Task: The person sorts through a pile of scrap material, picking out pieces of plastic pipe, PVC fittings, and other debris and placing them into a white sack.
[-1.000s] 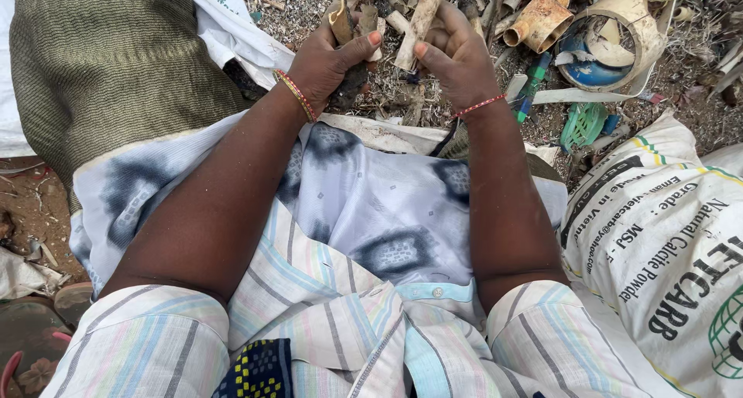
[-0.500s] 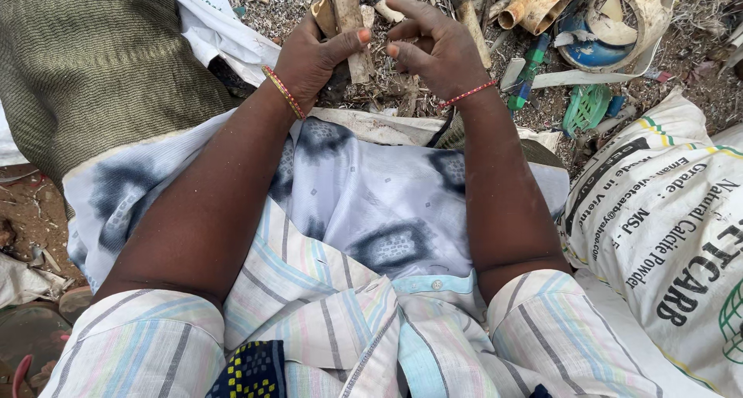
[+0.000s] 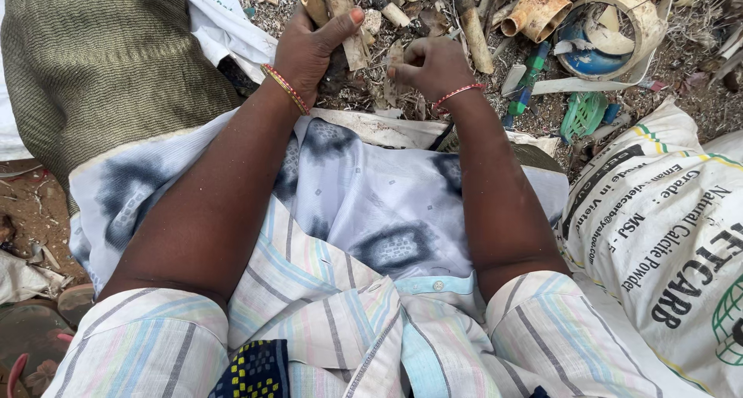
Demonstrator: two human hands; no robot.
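My left hand (image 3: 313, 46), with bangles at the wrist, grips a flat, dirty tan scrap of plastic (image 3: 340, 3) that sticks up toward the top edge. My right hand (image 3: 433, 67), wearing a red thread bracelet, is curled into a fist just right of it, pinching a small thin piece near the scrap's lower end; what it pinches is too small to tell. Both hands hover over a heap of broken plastic scraps (image 3: 480, 34) on the ground beyond my lap.
A patterned cloth (image 3: 371, 204) covers my lap. An olive woven sack (image 3: 101, 65) lies at the left, a white printed sack (image 3: 665, 235) at the right. Broken tan pipe pieces (image 3: 538, 11), a blue-and-cream round container (image 3: 611, 38) and green bits (image 3: 580, 112) lie ahead.
The right hand let go of a long stick-like piece, drew back toward me and closed into a fist. The left hand kept the tan scrap and lifted it slightly.
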